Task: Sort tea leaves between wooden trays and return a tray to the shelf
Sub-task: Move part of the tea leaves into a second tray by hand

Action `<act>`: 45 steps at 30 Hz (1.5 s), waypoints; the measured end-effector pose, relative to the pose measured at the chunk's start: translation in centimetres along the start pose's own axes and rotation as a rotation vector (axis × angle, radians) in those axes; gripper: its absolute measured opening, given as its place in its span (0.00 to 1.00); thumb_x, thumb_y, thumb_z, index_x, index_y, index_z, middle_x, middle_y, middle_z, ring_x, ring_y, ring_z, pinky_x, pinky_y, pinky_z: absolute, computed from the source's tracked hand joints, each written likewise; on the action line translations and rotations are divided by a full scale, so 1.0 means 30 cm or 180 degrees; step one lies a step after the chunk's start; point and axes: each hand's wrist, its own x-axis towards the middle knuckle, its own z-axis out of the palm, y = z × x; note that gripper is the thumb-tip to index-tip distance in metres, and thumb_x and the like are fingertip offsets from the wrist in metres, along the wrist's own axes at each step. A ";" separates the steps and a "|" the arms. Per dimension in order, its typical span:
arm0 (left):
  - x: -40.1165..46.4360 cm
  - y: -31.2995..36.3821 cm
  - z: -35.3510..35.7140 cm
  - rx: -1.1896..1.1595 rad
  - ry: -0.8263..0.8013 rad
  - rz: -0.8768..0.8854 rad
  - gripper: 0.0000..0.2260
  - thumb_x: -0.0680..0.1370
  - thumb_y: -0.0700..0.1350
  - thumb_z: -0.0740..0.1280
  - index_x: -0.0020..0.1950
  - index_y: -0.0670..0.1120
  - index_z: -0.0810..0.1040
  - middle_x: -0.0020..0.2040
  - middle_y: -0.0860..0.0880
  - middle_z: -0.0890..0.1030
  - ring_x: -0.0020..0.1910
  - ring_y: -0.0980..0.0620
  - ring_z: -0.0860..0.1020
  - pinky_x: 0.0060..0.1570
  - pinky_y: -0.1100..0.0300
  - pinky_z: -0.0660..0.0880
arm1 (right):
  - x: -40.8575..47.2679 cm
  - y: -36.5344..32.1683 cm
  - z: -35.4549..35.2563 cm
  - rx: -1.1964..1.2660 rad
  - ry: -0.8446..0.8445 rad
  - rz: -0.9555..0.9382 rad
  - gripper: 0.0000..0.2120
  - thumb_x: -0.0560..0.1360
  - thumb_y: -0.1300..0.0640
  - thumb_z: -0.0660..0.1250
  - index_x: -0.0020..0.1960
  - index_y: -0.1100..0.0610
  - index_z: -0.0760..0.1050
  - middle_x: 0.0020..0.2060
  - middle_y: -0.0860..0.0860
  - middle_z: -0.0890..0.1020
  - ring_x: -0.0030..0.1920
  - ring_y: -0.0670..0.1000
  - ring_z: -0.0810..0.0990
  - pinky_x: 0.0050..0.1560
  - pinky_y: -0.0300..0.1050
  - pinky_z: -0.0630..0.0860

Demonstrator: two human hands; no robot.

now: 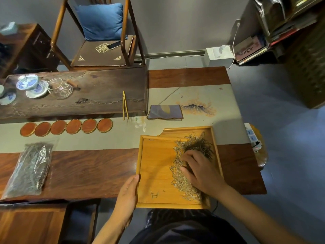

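Note:
A light wooden tray (154,166) lies at the table's near right edge, partly over a second wooden tray (188,129) behind it. Pale and dark tea leaves (191,147) are heaped along the near tray's right side, spilling toward the far tray. My left hand (127,192) grips the near tray's left rim at its front corner. My right hand (200,169) rests palm down in the leaves, fingers curled among them. The shelf (284,25) stands at the far right.
A clear bag of tea (29,169) lies at the left. Several round orange coasters (66,127), bamboo tongs (125,105), a folded cloth (165,112) and a dark tea board (88,92) with a gaiwan sit beyond. A chair stands behind the table.

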 end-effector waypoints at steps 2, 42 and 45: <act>0.002 -0.001 -0.003 0.0004 0.0013 -0.0011 0.12 0.83 0.48 0.58 0.51 0.52 0.82 0.45 0.59 0.86 0.44 0.62 0.82 0.45 0.62 0.72 | -0.011 0.036 -0.019 -0.0078 -0.0063 0.0291 0.22 0.78 0.42 0.57 0.65 0.56 0.72 0.61 0.53 0.72 0.63 0.51 0.70 0.63 0.49 0.72; 0.030 -0.033 -0.069 0.0103 -0.0167 -0.0138 0.14 0.82 0.49 0.58 0.56 0.47 0.82 0.50 0.50 0.86 0.50 0.50 0.83 0.48 0.58 0.75 | 0.108 0.142 0.015 0.0033 -0.0720 0.0827 0.32 0.76 0.35 0.57 0.74 0.49 0.58 0.73 0.49 0.60 0.73 0.51 0.58 0.68 0.57 0.66; 0.026 -0.044 -0.073 0.0061 -0.0173 -0.0172 0.14 0.82 0.49 0.58 0.57 0.46 0.81 0.50 0.48 0.86 0.51 0.48 0.83 0.48 0.57 0.76 | 0.120 0.156 0.018 0.0060 -0.0562 0.0791 0.23 0.79 0.44 0.57 0.71 0.54 0.65 0.68 0.50 0.68 0.68 0.50 0.65 0.66 0.49 0.69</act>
